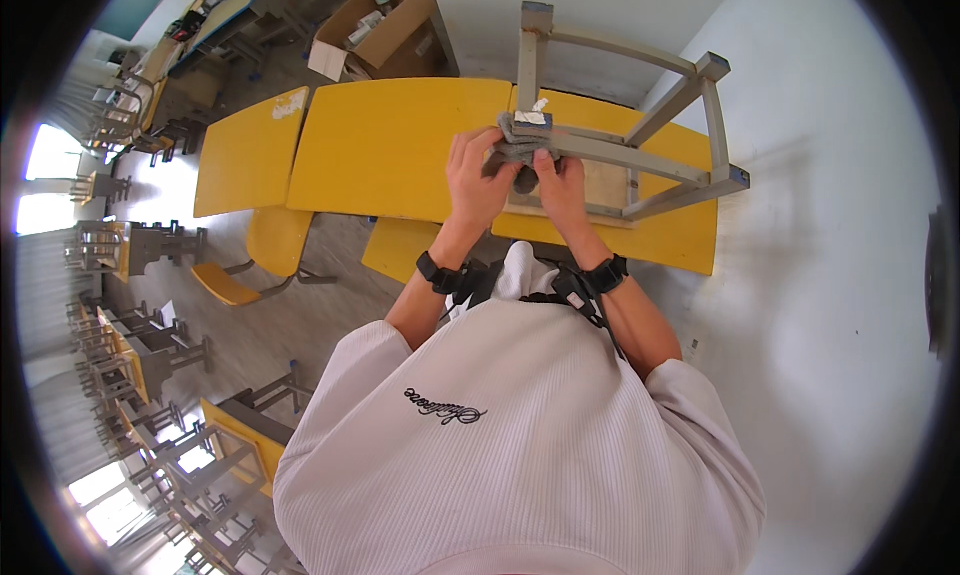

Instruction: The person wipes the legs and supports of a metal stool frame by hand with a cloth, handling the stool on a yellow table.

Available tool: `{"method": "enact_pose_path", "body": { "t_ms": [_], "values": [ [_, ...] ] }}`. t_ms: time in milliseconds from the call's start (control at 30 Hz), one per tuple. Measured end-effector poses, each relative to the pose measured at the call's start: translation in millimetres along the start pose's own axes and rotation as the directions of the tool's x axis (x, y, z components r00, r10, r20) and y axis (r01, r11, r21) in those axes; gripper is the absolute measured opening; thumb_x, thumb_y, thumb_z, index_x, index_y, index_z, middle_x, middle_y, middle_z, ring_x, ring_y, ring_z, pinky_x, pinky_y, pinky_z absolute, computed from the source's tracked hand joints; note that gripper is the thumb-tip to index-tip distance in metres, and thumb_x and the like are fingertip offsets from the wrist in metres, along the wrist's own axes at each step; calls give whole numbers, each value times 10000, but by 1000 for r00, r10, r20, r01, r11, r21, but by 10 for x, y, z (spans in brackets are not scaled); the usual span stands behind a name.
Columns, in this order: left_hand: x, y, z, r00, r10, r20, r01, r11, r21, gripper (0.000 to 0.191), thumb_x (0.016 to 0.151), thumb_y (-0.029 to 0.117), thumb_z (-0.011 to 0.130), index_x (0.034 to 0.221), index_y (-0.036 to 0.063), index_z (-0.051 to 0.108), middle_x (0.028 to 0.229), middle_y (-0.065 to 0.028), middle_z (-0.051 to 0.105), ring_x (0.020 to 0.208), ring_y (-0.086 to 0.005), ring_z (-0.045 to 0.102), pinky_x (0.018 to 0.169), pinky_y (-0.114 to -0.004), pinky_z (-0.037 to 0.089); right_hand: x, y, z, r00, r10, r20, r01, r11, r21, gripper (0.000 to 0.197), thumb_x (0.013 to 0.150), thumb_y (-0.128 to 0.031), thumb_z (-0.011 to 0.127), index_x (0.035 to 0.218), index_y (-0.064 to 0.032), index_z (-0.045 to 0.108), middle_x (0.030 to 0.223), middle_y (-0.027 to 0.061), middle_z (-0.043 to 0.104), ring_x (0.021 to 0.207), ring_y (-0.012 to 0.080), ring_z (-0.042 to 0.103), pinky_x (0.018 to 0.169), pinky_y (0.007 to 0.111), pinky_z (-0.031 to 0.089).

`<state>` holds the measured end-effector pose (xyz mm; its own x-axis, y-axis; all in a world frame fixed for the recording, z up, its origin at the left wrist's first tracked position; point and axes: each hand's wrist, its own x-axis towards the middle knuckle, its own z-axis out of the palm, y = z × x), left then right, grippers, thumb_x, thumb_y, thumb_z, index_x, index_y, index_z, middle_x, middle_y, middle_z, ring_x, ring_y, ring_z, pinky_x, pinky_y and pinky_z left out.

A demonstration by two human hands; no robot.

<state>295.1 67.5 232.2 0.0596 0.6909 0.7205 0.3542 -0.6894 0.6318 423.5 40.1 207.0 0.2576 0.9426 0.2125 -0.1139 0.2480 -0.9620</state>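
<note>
An upturned stool (637, 160) with a grey frame rests on a yellow desk (679, 233), its legs pointing up. At the end of its near-left leg, grey knitted fabric (517, 149) is bunched against the leg; whether it goes all the way round is hidden. My left hand (474, 173) pinches the fabric from the left. From the right, my right hand (561, 192) holds it too, thumb on top. A blue-edged leg cap (534, 127) with a torn white scrap (529, 115) shows just above the fabric. A darker rounded part (525, 180) hangs between my hands.
More yellow desktops (397, 147) adjoin on the left. An open cardboard box (390, 38) with items in it stands behind them. A white wall (825, 200) is close on the right. A yellow chair (274, 256) stands at left, with more desks and stools beyond.
</note>
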Motion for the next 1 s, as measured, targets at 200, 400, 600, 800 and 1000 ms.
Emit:
{"method": "enact_pose_path", "body": {
  "t_ms": [200,400,600,800,1000],
  "values": [
    [130,54,61,1000,4,-25,-5,999,-44,454,641,-67,750,1047,10,561,1034,-151,589,952,-304,582,827,-339,476,-5,-105,50,988,119,-103,-118,993,20,394,971,-328,551,1168,13,546,1076,78,592,1003,140,515,907,303,419],
    [39,-5,102,981,-174,89,191,951,-242,509,687,-109,704,1139,14,504,1115,-114,528,998,-226,565,869,-327,471,15,-54,49,998,31,-54,-27,997,71,364,970,-278,558,1187,12,517,1062,67,588,979,136,511,877,297,426],
    [-179,-104,171,963,-234,131,260,934,-244,545,733,-132,651,1221,10,453,1146,-112,475,1037,-210,534,892,-311,454,-7,68,8,1000,-5,1,5,999,37,327,933,-146,601,1197,19,501,1074,87,597,980,150,539,866,289,443],
    [-189,-126,149,946,-278,167,317,901,-297,537,745,-92,678,1223,-2,452,1141,-103,484,1046,-194,524,883,-304,449,-28,71,45,999,-48,-20,50,992,111,326,921,-158,617,1169,30,520,1034,104,614,945,158,561,840,303,464],
    [-135,-34,131,938,-291,188,329,918,-223,487,760,-37,699,1183,-8,459,1086,-95,541,973,-188,561,860,-309,461,-13,18,169,983,-150,-103,144,987,-66,394,903,-313,657,1092,19,559,959,101,635,879,164,579,777,318,476]
  ]
}}
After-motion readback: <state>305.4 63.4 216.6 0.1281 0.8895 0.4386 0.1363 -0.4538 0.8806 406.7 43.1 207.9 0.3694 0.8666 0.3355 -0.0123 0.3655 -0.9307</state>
